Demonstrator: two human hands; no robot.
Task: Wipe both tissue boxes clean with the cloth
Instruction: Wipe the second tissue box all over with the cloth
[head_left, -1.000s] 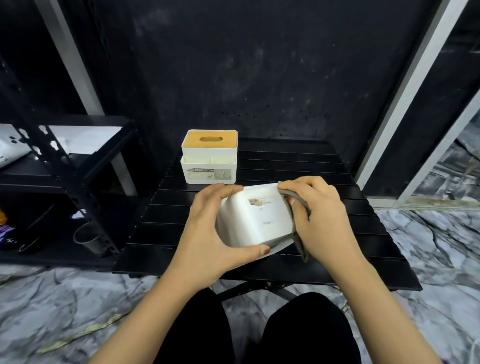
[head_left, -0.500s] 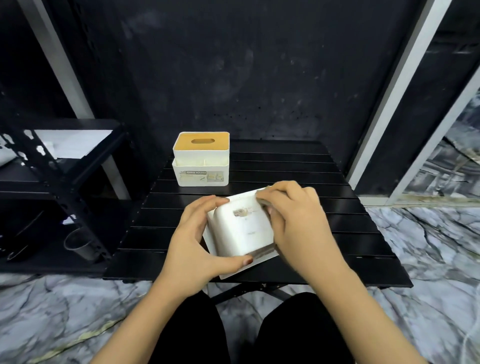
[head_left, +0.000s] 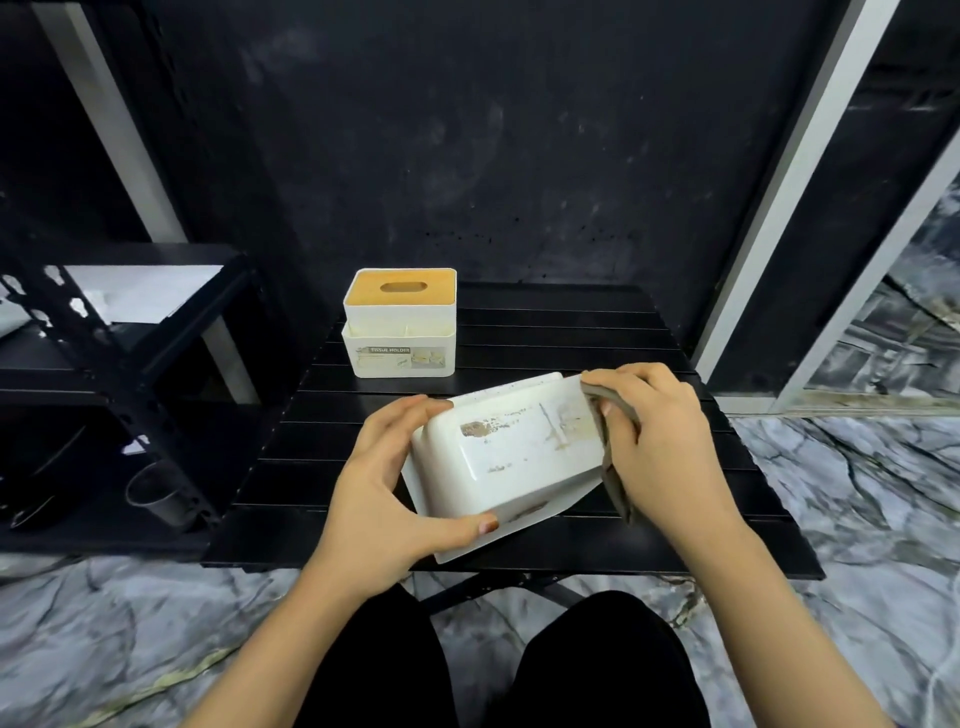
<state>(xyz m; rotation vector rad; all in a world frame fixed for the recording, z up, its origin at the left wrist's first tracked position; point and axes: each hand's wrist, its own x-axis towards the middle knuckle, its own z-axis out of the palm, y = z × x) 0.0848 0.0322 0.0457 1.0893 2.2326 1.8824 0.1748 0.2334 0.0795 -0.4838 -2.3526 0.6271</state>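
A white tissue box (head_left: 514, 457) is tilted above the black slatted table (head_left: 545, 332), its stained underside turned toward me. My left hand (head_left: 387, 483) grips its left end, thumb along the near edge. At the box's right end my right hand (head_left: 660, 441) holds a grey cloth (head_left: 615, 467) pressed against the side. A second white tissue box (head_left: 400, 322) with a wooden slotted lid stands upright at the table's back left, untouched.
A black metal shelf rack (head_left: 93, 374) stands to the left of the table, with a dark cup (head_left: 156, 499) on its low shelf. A black wall is behind the table. Marble floor lies around, and my knees sit under the near edge.
My right hand with the cloth swept left over the box's underside, then back to its right end. The left hand has kept its grip and the box has tilted slightly.
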